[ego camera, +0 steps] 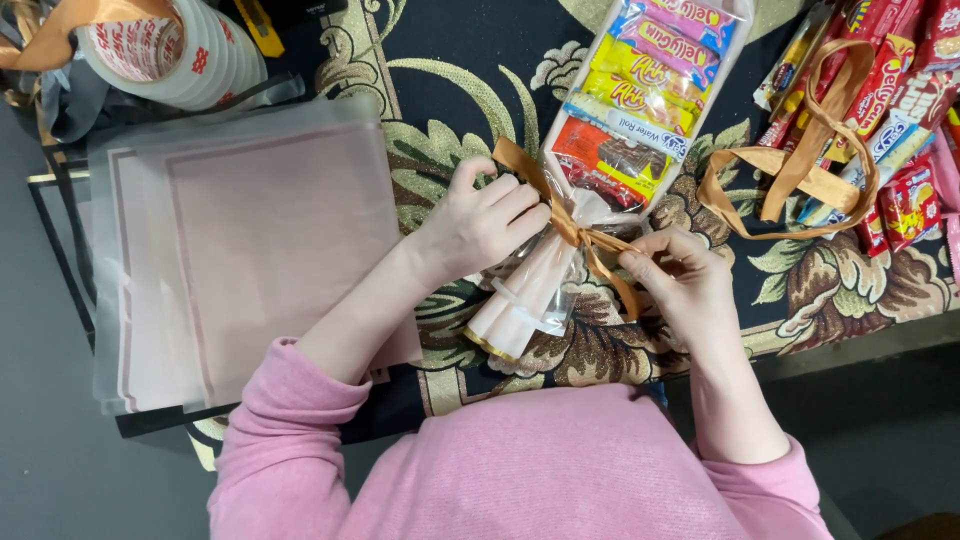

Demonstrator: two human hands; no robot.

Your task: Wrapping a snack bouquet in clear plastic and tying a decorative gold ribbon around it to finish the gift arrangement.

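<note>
Dark table cover with gold leaf pattern, grey floor on the left and near side. Stack of translucent pink wrapping sheets lies flat on the left, touching the left forearm. Tape rolls at far left corner. Pile of loose snack packs at far right, with a spare length of orange ribbon looped over it.

Centre: clear bag of snacks, packed and gathered to a neck, wrapped end pointing toward the person. Orange ribbon bow sits on the neck, between the two hands.

Step, as I read it: tying off the neck; knot is formed, loop and tail being dressed. Next move likely calls for opposing pull on loop and tail while keeping the neck bunched, else the knot could slip down the cone.

Left hand: fingers curled, pinching the far-left ribbon loop just beside the bag neck. Right hand: thumb and forefinger pressed together on the ribbon tail just right of the knot, other fingers curled under. Knot is just beside both sets of fingertips, not covered.
</note>
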